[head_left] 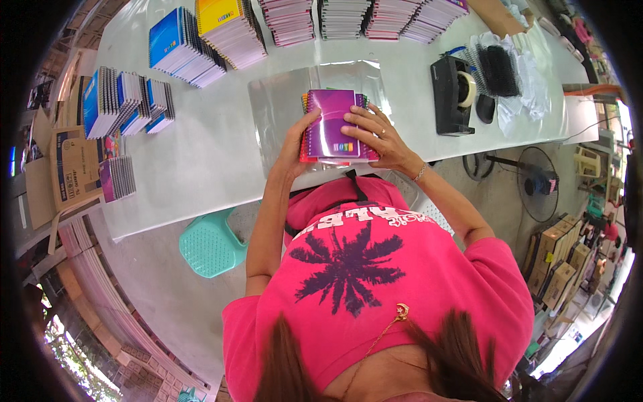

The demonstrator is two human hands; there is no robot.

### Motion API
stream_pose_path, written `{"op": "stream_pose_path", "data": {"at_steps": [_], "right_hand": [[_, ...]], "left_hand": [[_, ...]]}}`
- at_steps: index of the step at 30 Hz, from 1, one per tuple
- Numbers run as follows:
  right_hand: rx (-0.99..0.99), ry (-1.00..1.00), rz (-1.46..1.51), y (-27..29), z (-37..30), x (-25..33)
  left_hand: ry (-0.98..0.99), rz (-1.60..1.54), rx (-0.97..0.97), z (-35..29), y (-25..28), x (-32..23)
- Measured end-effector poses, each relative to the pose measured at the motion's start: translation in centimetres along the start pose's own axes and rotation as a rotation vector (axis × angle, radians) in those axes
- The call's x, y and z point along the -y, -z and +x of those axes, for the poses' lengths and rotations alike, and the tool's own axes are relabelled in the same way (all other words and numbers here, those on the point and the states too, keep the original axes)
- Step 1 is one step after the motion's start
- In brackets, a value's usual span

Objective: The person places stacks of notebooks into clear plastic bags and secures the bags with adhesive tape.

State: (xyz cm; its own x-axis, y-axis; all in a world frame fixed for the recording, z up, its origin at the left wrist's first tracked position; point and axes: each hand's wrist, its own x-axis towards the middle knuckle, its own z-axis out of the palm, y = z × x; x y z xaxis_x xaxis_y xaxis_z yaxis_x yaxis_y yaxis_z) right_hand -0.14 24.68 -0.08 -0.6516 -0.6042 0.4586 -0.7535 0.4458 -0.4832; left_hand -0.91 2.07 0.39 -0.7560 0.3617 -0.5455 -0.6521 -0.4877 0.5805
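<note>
Bench [201, 154]: white, smooth, glossy; grey floor beneath.
Fan [538, 182]: wire-caged, below the near edge, right.
Cardboard box [72, 167]: brown, printed, beside the left edge.
Notebook stacks [231, 37]: wire-bound, yellow, blue and other covers, some lettered; along the far edge.
Plastic sheet [269, 107]: clear, shiny, at mid-bench.
Notebook pile [326, 110]: uppermost cover glossy purple, lettered in coloured blocks; middle of near edge, over the sheet.
Tape dispenser [447, 90]: black, toward the right end.
Right hand [383, 139]: grip closed at the pile's right side, fingers across cover.
Left hand [295, 142]: grip closed on its left side.
</note>
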Motion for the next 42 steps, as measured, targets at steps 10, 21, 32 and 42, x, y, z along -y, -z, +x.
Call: {"op": "stream_pose_path", "data": {"at_steps": [10,21,32,42], "right_hand": [[-0.283,-0.717,0.699,-0.8,3.8,0.4],[-0.165,-0.779,0.968,-7.7,1.8,-0.1],[-0.111,-0.761,0.947,-7.5,1.3,0.7],[0.034,-0.704,0.912,-7.6,-0.3,-1.1]], "left_hand": [[-0.514,1.213,-0.242,-0.4,2.5,-1.6],[-0.529,0.517,-0.030,2.7,4.2,3.4],[-0.573,0.604,0.040,0.5,3.8,3.8],[-0.535,0.623,0.090,0.8,5.4,4.8]]}}
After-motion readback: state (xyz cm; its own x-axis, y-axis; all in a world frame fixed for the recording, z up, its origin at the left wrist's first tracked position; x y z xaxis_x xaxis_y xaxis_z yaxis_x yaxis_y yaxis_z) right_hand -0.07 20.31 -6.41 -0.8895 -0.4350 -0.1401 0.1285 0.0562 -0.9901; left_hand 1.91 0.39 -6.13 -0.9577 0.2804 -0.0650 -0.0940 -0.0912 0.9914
